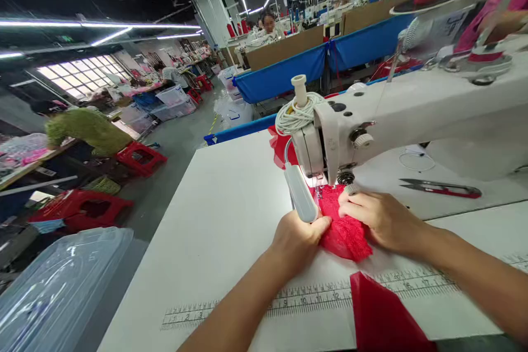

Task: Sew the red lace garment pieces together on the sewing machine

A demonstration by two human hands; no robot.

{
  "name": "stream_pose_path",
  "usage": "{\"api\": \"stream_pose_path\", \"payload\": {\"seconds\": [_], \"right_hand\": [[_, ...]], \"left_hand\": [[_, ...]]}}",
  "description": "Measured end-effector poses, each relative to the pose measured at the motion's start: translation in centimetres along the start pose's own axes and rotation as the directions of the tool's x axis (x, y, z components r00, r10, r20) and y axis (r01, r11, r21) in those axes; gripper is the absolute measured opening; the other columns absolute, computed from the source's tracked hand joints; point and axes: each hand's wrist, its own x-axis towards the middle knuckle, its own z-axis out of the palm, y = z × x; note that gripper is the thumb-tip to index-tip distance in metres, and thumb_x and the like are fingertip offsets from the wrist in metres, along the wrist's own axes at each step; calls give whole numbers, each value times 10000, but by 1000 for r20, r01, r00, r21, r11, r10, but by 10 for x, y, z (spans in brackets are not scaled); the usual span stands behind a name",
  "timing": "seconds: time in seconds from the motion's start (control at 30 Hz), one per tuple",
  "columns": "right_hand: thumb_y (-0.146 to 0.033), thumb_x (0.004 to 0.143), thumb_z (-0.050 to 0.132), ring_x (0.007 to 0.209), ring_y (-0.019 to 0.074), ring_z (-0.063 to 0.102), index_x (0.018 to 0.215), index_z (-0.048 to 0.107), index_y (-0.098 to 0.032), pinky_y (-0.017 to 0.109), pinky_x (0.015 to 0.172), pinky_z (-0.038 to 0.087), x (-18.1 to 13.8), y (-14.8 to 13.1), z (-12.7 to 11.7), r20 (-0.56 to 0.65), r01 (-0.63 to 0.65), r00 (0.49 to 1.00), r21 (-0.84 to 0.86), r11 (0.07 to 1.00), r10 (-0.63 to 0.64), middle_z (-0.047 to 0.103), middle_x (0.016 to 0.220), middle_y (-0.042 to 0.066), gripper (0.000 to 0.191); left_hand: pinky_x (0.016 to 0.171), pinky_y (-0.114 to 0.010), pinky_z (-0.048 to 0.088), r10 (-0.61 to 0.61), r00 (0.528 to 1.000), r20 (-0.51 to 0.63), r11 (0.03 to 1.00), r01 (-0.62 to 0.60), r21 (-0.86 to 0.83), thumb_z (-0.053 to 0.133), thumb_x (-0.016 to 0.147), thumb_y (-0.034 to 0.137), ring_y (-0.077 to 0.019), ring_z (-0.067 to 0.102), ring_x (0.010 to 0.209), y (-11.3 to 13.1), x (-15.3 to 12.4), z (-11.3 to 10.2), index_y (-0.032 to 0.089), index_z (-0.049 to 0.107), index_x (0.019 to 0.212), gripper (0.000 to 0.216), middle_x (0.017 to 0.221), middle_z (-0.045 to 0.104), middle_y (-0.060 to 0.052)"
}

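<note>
A piece of red lace fabric (345, 235) lies under the needle area of a white sewing machine (416, 107). My left hand (297, 236) grips its left edge, thumb on top, just below the machine's grey-white lamp (301, 193). On the right side, my right hand (373, 214) has its fingers bent and pinched on the lace close to the presser foot. The lamp and the machine head partly hide the needle. More red fabric (280, 146) shows behind the machine head.
Thread snips (441, 188) lie right of my right hand. A printed ruler scale (305, 300) crosses the white table (231, 203), with a red cloth piece (383, 319) over its front edge. A clear plastic bin (61, 286) stands at left. Red stools (142, 158) and a person in green (88, 129) are beyond.
</note>
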Motion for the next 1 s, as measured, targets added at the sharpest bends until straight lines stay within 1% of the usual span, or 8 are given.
{"api": "stream_pose_path", "payload": {"seconds": [0.1,0.17,0.23,0.33,0.43,0.57,0.77,1.0], "right_hand": [[1,789,313,594,149,476,708,548,-189,267,507,326,0,-1,-1,-35,7,999,-35,999,-9,595,711,40,313],[-7,806,314,585,149,471,695,538,-190,268,505,323,0,-2,-2,-47,10,999,-63,998,-13,589,696,39,309],[-12,817,321,575,147,462,679,525,-190,268,501,318,1,-3,-2,-53,10,998,-93,996,-15,583,681,36,305],[-23,839,335,567,147,457,665,518,-192,270,493,307,1,-3,-3,-57,1,998,-121,993,-8,582,661,28,303],[-50,867,356,614,145,516,667,533,-191,268,508,332,1,-3,-3,-25,2,1000,-97,995,-5,673,789,34,302],[-60,863,376,626,138,567,686,587,-191,272,534,373,1,-3,-2,-20,25,999,-90,996,-27,733,999,13,304],[-78,851,396,585,137,583,766,633,-178,279,521,375,1,-6,-1,-2,8,1000,-156,988,-9,743,918,52,271],[-61,829,423,568,127,572,764,617,-179,276,498,351,1,-7,-3,-2,21,1000,-167,986,-22,738,897,41,236]], "left_hand": [[391,-233,209,-12,995,103,1000,15,-22,362,872,95,-113,403,488,5,3,-12,149,678,930,326,760,605,-52],[409,-229,284,-29,981,192,996,45,-82,419,918,239,-124,454,537,8,5,-22,131,663,996,278,841,612,-76],[446,-242,365,-43,955,294,984,92,-155,421,940,471,-143,497,584,11,7,-31,120,646,1025,425,910,605,-97],[484,-272,418,-72,916,394,980,138,-142,178,939,665,-159,514,591,13,9,-39,144,639,994,698,985,604,-125],[538,-317,460,-81,916,392,988,125,-86,-5,898,696,-204,549,650,13,9,-40,155,640,977,846,968,621,-147],[607,-360,491,-72,924,375,993,101,-60,-28,887,700,-238,565,713,13,8,-37,158,654,957,874,902,639,-146],[661,-383,509,-77,953,293,995,92,-38,-42,881,695,-247,573,743,15,7,-34,138,665,993,907,926,657,-152],[591,-355,481,-81,951,299,996,91,-19,-42,906,661,-224,561,675,15,7,-33,132,685,1002,904,963,677,-149]]}}
